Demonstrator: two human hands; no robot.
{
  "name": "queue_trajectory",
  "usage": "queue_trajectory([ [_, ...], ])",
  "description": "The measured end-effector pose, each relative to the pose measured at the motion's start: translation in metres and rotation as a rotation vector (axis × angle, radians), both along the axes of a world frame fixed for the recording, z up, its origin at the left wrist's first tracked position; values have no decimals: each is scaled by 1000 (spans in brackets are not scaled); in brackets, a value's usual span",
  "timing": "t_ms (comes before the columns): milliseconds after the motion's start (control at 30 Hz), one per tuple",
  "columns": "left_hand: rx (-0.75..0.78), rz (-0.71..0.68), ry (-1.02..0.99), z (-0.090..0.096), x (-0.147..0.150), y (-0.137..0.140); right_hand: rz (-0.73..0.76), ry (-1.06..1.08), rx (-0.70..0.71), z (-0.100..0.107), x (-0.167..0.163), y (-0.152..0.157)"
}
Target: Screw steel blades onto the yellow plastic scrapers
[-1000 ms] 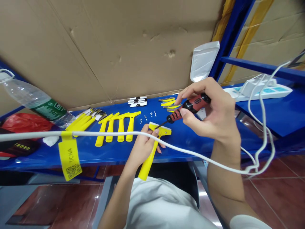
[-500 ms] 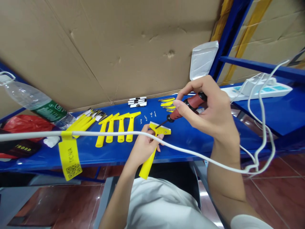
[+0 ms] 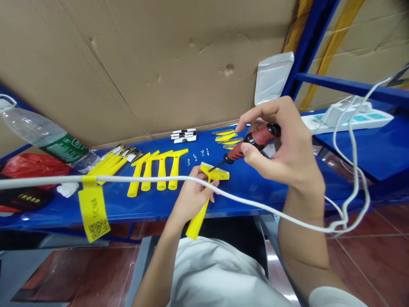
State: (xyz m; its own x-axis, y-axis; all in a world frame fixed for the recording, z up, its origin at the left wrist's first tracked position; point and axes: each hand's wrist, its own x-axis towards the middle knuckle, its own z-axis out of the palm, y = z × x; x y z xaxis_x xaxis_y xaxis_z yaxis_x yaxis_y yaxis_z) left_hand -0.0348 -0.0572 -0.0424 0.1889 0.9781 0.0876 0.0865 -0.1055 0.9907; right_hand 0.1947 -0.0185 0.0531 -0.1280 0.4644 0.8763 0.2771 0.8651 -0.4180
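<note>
Near the table's front edge, my left hand (image 3: 195, 197) is closed around a yellow scraper (image 3: 197, 221), just below its wide head. My right hand (image 3: 284, 149) grips a red and black screwdriver (image 3: 234, 153) between thumb and fingers. The screwdriver's tip meets the scraper's head at its left side; a screw shows at the head's right side. Several yellow scraper handles (image 3: 162, 175) stand in a row left of my left hand. Behind the screwdriver lie yellow blade covers (image 3: 225, 137), partly hidden by my right hand. Small screws (image 3: 202, 152) are scattered on the blue table.
A white cable (image 3: 255, 202) with a yellow tag (image 3: 93, 213) crosses in front of my hands. Stacked blade packs (image 3: 184, 135) lie by the cardboard wall. More scrapers (image 3: 111, 164), a plastic bottle (image 3: 54, 138) and a red bag (image 3: 30, 168) are at left; a power strip (image 3: 367, 123) is at right.
My right hand's fingers have shifted on the screwdriver handle, and the hand sits slightly further right. The left hand and scraper stay almost in place.
</note>
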Motion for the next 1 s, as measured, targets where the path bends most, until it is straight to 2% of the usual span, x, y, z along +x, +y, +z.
queue_trajectory([
  [167, 1, -5, -3, 1, 1, -1, -121, 25, 22, -3, -1, 3],
  [433, -21, -25, 28, 7, 3, -2, -167, 51, 136, -3, -3, 1],
  [667, -25, -18, 20, 5, 2, -1, -34, -43, 56, 1, 1, -4],
  [833, -18, -15, 19, 4, 2, 0, -147, 9, 74, -3, -1, 2],
  [1000, -25, -13, 27, 5, 2, 0, -207, 56, 155, -3, -4, 1],
])
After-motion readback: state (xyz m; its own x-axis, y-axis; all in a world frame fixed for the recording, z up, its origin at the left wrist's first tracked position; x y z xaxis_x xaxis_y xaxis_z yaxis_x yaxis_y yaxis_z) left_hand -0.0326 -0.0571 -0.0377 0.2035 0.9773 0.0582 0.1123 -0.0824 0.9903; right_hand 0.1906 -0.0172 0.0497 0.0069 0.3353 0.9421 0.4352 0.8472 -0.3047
